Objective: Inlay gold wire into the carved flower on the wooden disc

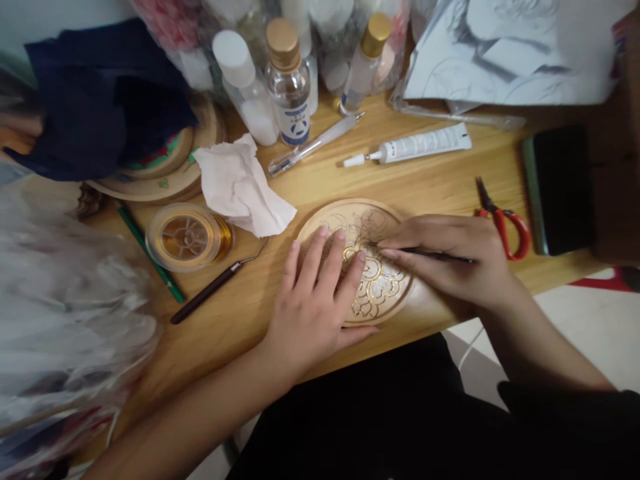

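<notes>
A round wooden plate (pixel 325 212) lies on the table. It bears a pencilled flower pattern, part of it outlined in thin gold wire (pixel 373 269). My left hand (pixel 315 300) rests flat across the plate's left side, fingers spread and thumb along the near rim, covering some of the drawing. My right hand (pixel 450 257) pinches a slim dark tool (pixel 435 253) over the right half of the plate. The tool's tip is close to the gold outline; its exact kind I cannot make out.
Left of the plate are a spool of gold wire (pixel 217 237), a dark-handled hook tool (pixel 213 288), a green pencil (pixel 150 253) and crumpled tissue (pixel 240 180). Behind stand bottles (pixel 290 93), a pen (pixel 320 143) and a glue tube (pixel 420 145). Red-handled pliers (pixel 517 237) and a phone (pixel 560 190) lie right.
</notes>
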The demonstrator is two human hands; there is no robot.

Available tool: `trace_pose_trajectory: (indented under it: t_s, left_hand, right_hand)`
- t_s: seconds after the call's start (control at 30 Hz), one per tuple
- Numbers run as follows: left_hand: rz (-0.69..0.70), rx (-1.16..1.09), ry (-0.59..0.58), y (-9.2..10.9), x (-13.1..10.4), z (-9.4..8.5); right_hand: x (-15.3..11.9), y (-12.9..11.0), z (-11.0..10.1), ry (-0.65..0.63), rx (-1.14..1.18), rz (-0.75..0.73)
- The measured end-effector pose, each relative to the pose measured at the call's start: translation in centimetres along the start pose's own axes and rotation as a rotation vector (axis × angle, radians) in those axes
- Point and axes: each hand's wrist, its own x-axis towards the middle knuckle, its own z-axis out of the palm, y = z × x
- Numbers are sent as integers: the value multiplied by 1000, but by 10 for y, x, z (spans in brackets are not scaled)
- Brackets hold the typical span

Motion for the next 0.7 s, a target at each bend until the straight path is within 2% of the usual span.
trace_pose_trajectory:
  t_s: [0.17,0.33,0.43,0.57,0.7]
  left_hand:
    - [16,15,-12,-1,1,-1]
    - [22,48,-23,1,1,-2]
    - [17,56,-42,2,0,-1]
    - [27,54,-41,3,-1,-1]
    - [36,44,-53,3,-1,-3]
  right_hand:
    - [5,2,-7,-65,16,39]
    - [2,0,-5,-36,17,31]
    - [-3,-4,-1,76,70,81]
    - [-14,-10,3,349,109,211]
    - [-24,-14,3,538,116,281]
